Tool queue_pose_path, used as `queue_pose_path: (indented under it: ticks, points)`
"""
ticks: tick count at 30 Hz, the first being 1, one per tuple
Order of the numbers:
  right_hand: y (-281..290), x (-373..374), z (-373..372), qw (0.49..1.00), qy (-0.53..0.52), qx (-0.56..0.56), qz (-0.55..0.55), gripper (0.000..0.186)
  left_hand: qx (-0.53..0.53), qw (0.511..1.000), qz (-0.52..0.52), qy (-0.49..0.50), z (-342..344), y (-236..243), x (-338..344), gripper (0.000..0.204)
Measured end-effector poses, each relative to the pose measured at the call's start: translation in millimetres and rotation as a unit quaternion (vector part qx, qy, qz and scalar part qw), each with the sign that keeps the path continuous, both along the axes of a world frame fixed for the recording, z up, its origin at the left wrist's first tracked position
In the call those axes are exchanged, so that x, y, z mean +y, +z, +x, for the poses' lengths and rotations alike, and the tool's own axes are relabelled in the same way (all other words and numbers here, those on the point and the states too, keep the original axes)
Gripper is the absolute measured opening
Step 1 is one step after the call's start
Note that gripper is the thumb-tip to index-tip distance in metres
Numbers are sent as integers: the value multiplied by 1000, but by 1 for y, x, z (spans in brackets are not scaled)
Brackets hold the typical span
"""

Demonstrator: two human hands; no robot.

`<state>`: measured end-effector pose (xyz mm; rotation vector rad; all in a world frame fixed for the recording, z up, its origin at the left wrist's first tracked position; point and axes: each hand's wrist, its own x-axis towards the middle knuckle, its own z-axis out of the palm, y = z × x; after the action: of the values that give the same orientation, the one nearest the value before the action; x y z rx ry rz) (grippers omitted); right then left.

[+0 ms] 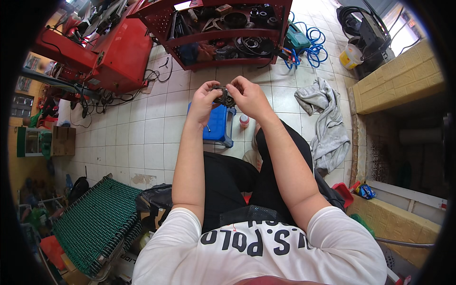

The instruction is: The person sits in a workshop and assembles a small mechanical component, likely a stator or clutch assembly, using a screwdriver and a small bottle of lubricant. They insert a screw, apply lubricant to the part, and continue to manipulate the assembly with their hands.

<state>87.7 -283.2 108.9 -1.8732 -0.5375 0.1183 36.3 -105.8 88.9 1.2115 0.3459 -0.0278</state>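
Up at the centre of the head view, my left hand [205, 99] and my right hand [246, 99] are both closed on a small, dark, greasy-looking metal part [224, 96] with rounded openings. My thumbs rest on it, and the fingertips behind it are partly hidden. Just below and behind the part stands a blue plastic stool [216, 124], with a small silver tool [207, 127] lying on it near my left wrist. A small bottle with pink contents [244, 121] sits on the tiles to the stool's right, beside my right forearm.
Red tool cart [223, 33] ahead; red machine with cables [116, 59] at upper left; blue hose [313, 47], bucket [350, 56] at upper right; grey cloth [322, 123] on floor at right; yellow tiled ledge [396, 78]; green woven chair [97, 221] at lower left.
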Motion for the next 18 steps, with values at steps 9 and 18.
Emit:
queue_pose_path:
  ticks: [9,18]
  points:
    - [2,-2,2,998,17,9,-60,29,-12,1000,2,-4,0,-1,1,37]
    - [-1,-2,2,1000,21,1,-1,27,-9,1000,6,6,-1,2,1,36]
